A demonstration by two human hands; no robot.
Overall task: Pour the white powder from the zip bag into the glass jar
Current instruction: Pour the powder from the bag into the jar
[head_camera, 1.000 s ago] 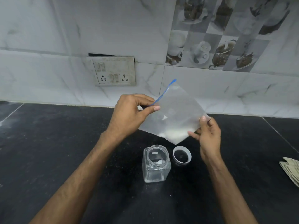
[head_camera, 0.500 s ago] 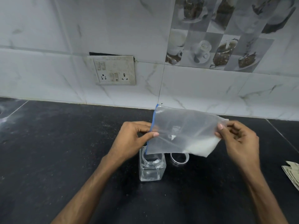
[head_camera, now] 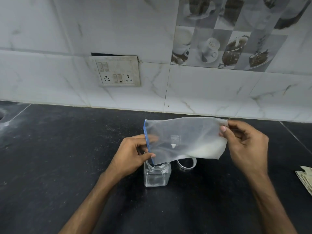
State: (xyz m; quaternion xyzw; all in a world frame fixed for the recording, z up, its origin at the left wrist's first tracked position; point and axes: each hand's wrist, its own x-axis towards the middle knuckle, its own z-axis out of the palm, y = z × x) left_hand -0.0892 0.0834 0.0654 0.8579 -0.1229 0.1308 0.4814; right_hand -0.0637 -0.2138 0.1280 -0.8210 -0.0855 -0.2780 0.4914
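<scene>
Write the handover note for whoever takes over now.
Left hand pinches the zip bag at its blue zip end, over the glass jar. Right hand pinches the bag's far top corner.
White powder lies mostly in the bag's lower right corner; a little is in the jar.
Done: jar open, lid on the counter beside it.
Left: raise the right end, pour.

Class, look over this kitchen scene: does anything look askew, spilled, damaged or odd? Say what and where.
The switch plate on the wall is grimy and does not cover its cutout: a dark gap shows above its top edge. A pale dusting lies on the counter at far left, like spilled powder.
</scene>
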